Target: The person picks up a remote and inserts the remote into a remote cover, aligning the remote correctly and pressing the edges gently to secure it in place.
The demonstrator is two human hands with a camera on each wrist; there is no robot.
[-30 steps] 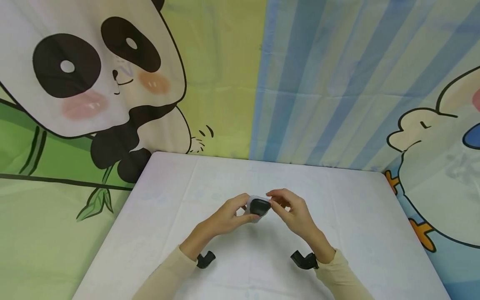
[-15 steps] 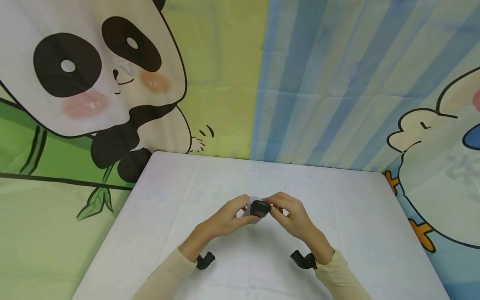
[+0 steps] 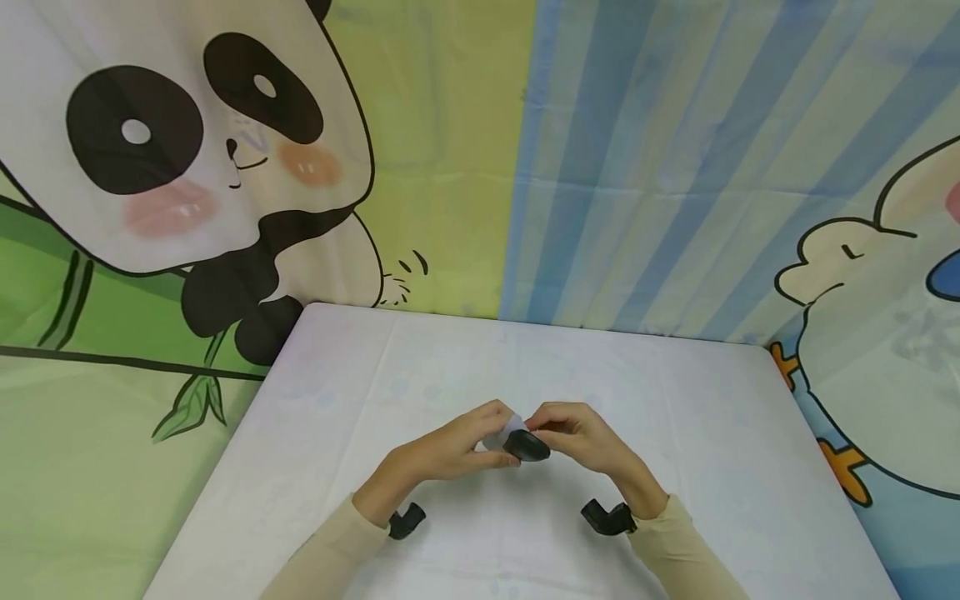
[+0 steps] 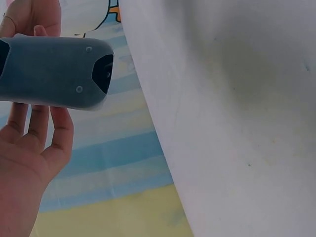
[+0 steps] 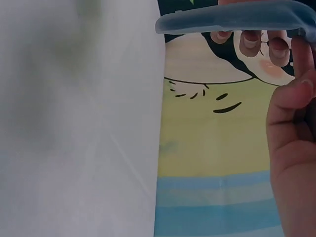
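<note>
Between the hands, above the table, is a translucent bluish-grey sleeve with a rounded end. A black, smooth, round-ended piece shows at its near end in the head view; its exact kind is hidden by the sleeve. My left hand grips the sleeve from the left, thumb below and fingers on the far side. From the right, my right hand pinches the sleeve's edge with thumb and forefinger. The sleeve appears edge-on in the right wrist view. A dark cutout and small round nubs mark its face in the left wrist view.
A white-covered table lies under both hands. Behind it hang printed cloths with a panda and blue stripes. Black wrist-camera mounts stick out inward from both wrists.
Both hands have come down a little toward the person, tilting the sleeve. The black piece shows lower and farther right. My right fingers have closed in on the sleeve's edge.
</note>
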